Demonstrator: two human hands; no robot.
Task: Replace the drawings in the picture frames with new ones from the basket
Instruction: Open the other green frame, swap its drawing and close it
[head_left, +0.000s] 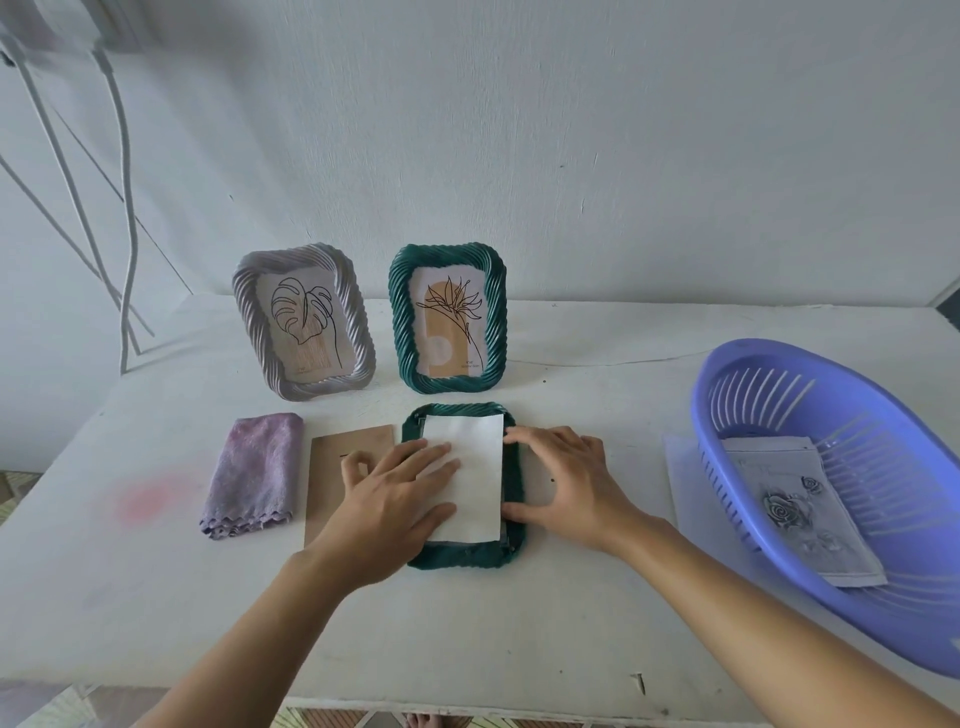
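A dark green frame (465, 556) lies face down in the middle of the white table (156, 597). A white sheet (478, 467), blank side up, lies in its opening. My left hand (389, 499) presses flat on the sheet's left part with straight fingers. My right hand (566, 483) touches the frame's right edge, fingers at the sheet's upper right and thumb at its lower right. A brown backing board (332, 467) lies left of the frame, partly under my left hand. At the right, a purple basket (831, 493) holds a grey rose drawing (795, 514).
Two frames stand at the back: a grey one (304, 322) with a leaf drawing and a green one (449, 317) with a flower drawing. A folded purple cloth (254, 475) lies left of the board. A white sheet (680, 483) sticks out from under the basket. White poles (124, 208) stand far left.
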